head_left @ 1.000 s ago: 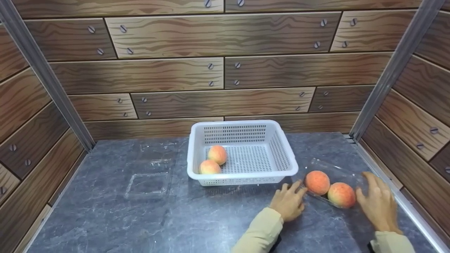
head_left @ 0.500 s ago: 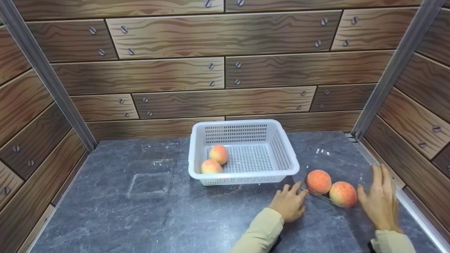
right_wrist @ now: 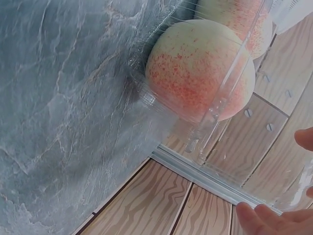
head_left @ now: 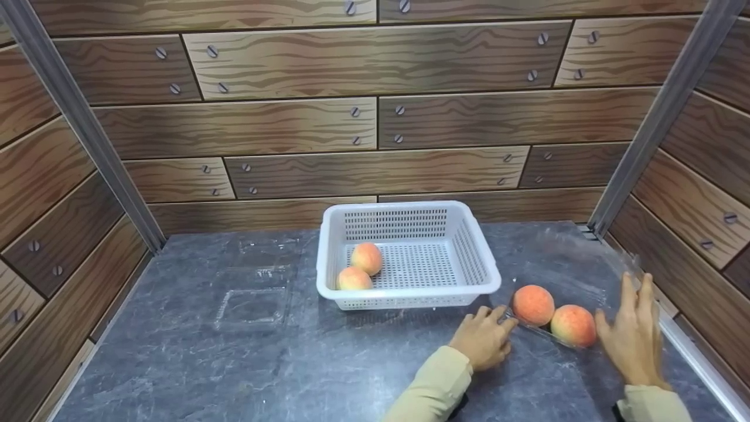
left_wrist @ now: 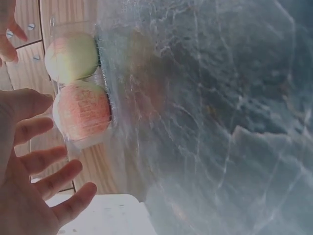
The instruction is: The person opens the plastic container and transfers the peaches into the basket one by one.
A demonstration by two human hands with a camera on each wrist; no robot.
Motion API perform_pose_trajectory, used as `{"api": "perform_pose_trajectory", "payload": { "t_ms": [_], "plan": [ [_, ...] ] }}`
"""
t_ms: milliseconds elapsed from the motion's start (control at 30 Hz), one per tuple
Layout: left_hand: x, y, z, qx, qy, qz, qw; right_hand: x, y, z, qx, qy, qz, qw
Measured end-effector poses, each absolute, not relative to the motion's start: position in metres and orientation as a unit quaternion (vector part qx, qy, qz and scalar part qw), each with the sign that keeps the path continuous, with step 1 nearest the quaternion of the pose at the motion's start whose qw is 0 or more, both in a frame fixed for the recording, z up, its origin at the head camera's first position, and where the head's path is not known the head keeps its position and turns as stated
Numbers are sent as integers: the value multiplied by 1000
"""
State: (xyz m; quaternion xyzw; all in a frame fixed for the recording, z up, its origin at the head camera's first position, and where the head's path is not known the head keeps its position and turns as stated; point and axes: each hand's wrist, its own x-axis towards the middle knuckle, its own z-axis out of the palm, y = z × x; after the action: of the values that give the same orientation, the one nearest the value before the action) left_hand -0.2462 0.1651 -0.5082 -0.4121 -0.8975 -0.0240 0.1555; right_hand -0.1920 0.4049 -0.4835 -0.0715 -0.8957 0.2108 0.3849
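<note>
Two peaches, one on the left (head_left: 533,305) and one on the right (head_left: 573,326), sit side by side in a clear plastic clamshell box (right_wrist: 230,78). Its transparent lid (head_left: 586,252) stands swung back and blurred behind the fruit in the head view. At the box's left end is my left hand (head_left: 483,340), fingertips right at its edge and fingers spread loosely. My right hand (head_left: 633,334) is raised at the right end, fingers extended up beside the lid and thumb near the right peach. The left wrist view shows the left fingers (left_wrist: 58,156) holding nothing.
A white perforated plastic basket (head_left: 404,296) stands at the back middle, with two more peaches (head_left: 367,259) in its left side. Clear plastic packaging (head_left: 252,306) lies on the left of the grey marbled table (head_left: 193,375). Wood-patterned walls (head_left: 375,64) enclose the back and sides.
The clear lid has swung up and back, away from the peaches. My right hand has straightened its fingers upward and shifted slightly right. The left hand has stayed at the box's edge.
</note>
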Motion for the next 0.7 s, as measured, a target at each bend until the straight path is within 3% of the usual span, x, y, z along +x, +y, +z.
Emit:
{"api": "perform_pose_trajectory", "payload": {
  "t_ms": [267, 433, 700],
  "plan": [
    [-251, 154, -498, -446, -863, -34, 232, -192, 403, -487, -63, -901, 208, 375],
    [-257, 143, -494, -491, -823, -54, 280, -194, 402, -487, -34, -892, 203, 403],
    [-264, 124, -490, -501, -802, -64, 318, -198, 400, -487, -10, -887, 197, 418]
  ]
}}
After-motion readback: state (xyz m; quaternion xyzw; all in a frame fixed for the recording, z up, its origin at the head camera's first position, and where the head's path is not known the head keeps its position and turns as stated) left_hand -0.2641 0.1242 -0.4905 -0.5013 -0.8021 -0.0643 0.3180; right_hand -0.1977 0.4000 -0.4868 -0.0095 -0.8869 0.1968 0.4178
